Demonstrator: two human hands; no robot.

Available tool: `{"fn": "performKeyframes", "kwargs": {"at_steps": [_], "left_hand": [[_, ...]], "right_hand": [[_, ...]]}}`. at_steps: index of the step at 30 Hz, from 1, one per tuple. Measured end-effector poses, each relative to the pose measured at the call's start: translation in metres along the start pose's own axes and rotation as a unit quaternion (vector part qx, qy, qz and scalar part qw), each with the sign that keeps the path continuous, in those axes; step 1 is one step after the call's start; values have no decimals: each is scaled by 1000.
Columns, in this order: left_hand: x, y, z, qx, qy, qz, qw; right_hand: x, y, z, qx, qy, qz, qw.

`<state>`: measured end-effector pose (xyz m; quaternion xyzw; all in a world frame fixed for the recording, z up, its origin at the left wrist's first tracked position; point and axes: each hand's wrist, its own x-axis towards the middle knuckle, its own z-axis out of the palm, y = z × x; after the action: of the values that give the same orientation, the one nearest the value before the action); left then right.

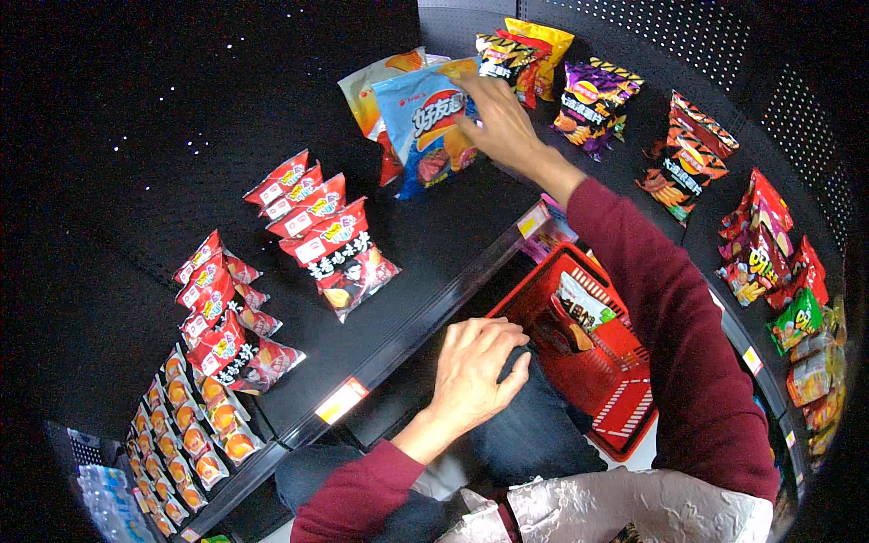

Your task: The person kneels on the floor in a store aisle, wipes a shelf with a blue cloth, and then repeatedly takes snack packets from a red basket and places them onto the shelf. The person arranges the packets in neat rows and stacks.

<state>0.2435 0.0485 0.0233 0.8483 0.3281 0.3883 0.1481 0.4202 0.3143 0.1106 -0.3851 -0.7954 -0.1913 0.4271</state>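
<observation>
My right hand [506, 125] is at the right edge of a light-blue bag of potato chips [434, 129], its thumb on the front and its fingers around the upper side. The bag stands tilted on the black shelf [414, 231]. Behind it, partly hidden, is a pale green and orange chip bag [363, 95]. My left hand [475, 373] rests palm down on my knee, thumb apart, with nothing in it. Beside that knee, a red plastic shopping basket [499, 309] holds a white and dark snack bag [577, 312].
Red snack bags [339, 251] stand in rows to the left, with small orange-printed packs [183, 414] beyond. Black-and-purple chip bags [594, 108] and other snacks line the curving shelf at right. A price-tag rail [400, 353] edges the shelf above my legs.
</observation>
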Motion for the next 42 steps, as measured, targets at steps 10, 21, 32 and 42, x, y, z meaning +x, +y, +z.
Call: {"fn": "performKeyframes", "kwargs": {"at_steps": [10,21,32,42], "left_hand": [[-5,-7,-2,-5,11,4,1000],[-7,-3,-5,12,4,-7,1000],[-4,4,-2,21,10,-10,1000],[0,9,2,36,-4,-9,999]], "right_hand": [[71,9,40,-152,-85,23,984],[35,26,-74,-99,-52,16,994],[-126,-8,-241,-38,-134,190,972],[-302,-40,-293,-81,-171,377,907]]}}
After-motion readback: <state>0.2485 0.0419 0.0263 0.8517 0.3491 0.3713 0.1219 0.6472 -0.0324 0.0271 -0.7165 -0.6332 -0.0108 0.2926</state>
